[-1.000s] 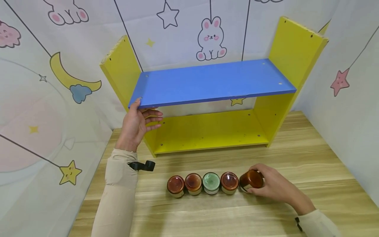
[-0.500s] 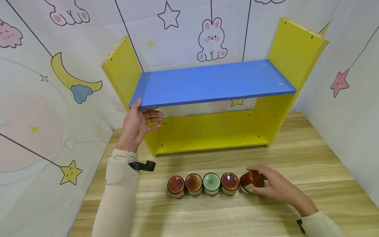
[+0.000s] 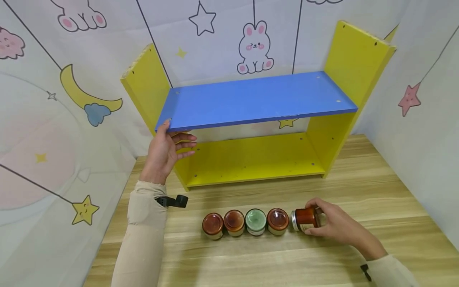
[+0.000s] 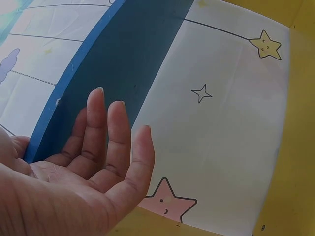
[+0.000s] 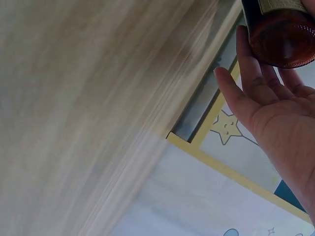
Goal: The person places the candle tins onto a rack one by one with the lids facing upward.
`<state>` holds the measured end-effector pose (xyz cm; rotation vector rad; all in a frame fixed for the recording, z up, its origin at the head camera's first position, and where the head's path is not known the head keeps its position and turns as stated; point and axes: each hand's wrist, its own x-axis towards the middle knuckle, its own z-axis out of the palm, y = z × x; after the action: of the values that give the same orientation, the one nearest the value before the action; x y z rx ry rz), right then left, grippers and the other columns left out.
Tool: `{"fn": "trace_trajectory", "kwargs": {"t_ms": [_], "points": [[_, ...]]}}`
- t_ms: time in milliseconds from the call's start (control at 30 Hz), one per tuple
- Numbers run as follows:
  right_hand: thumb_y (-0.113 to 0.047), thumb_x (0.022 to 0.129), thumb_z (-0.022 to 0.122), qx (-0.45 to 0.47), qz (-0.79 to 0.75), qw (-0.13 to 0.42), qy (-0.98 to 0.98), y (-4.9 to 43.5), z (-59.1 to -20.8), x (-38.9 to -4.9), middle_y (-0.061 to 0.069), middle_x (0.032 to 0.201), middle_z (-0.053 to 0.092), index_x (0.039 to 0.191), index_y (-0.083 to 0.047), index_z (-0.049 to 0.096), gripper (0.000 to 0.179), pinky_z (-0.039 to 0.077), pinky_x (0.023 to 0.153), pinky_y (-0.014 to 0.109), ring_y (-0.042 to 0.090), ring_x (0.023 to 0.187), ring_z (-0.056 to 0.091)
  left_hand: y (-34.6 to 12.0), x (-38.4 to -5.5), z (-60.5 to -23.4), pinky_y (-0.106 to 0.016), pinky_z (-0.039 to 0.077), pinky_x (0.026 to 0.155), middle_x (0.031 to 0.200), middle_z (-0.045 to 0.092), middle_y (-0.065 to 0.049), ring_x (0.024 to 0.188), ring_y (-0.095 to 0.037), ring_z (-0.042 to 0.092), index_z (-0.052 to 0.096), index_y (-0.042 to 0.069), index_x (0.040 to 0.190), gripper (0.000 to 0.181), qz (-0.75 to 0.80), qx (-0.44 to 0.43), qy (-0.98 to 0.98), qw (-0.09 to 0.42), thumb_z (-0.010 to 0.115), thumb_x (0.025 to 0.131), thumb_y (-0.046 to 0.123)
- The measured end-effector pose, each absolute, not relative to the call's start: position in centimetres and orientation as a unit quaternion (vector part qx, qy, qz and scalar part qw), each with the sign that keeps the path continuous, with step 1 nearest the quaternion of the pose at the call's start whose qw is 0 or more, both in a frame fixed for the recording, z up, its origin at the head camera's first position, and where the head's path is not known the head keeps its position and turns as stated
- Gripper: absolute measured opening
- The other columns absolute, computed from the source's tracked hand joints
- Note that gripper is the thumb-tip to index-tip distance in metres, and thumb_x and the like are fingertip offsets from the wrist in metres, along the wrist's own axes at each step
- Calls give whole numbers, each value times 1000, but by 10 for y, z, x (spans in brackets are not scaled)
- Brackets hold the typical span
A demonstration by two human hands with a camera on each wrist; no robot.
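My right hand (image 3: 333,223) holds an amber glass jar (image 3: 306,219) between thumb and fingers. The jar is tilted onto its side, its silver lid facing left and a pale label partly showing. In the right wrist view, its round glass base (image 5: 285,44) is visible above the fingers. To its left stands a row of jars: an amber jar (image 3: 277,221), a green jar (image 3: 256,221) and two more amber ones, glass bases up. My left hand (image 3: 163,153) grips the front left corner of the blue shelf board (image 3: 258,99), thumb on top; several fingers extend loosely below it.
The blue board spans a shelf unit with yellow side panels (image 3: 358,63) and a yellow bottom board (image 3: 251,159). It stands on a wood-grain table (image 3: 251,263). Behind and beside it hangs white cloth (image 3: 222,52) with cartoon prints.
My right hand has tipped the amber jar further onto its side, so its silver lid now shows at the left. The left hand and the row of jars stay in place.
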<state>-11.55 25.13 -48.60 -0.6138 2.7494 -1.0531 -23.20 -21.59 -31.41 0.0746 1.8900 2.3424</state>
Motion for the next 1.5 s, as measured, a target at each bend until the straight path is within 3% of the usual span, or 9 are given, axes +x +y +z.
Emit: {"fn": "trace_trajectory", "kwargs": {"t_ms": [600,967,1233,1500], "points": [[-48,78,86,-227,-356,108,900,255,-490,-119,0,114,68,132,-11,58,71,54,78,27,6,92,63,-215,-231,-314,-42,57,89,101,70,-7,94,-25,68,53,6,130,59,777,27,626,61,30,108,55],[-48,81,84,-244,-327,103,907,251,-489,-119,-3,116,66,131,-13,59,66,54,80,29,6,94,61,-215,-230,-315,-46,55,92,101,71,-7,94,-26,68,52,6,132,60,775,25,629,62,30,108,56],[-49,82,82,-256,-291,114,915,245,-482,-125,1,117,64,134,-12,59,69,51,73,28,8,89,58,-216,-230,-314,-45,56,92,102,70,-7,95,-26,68,50,7,134,58,774,23,629,61,29,108,55],[-50,82,81,-282,-248,111,920,242,-477,-130,1,119,63,139,-20,59,68,50,73,32,13,94,58,-215,-231,-312,-44,56,91,101,71,-7,97,-28,68,52,6,131,59,774,24,630,61,29,108,55]]}}
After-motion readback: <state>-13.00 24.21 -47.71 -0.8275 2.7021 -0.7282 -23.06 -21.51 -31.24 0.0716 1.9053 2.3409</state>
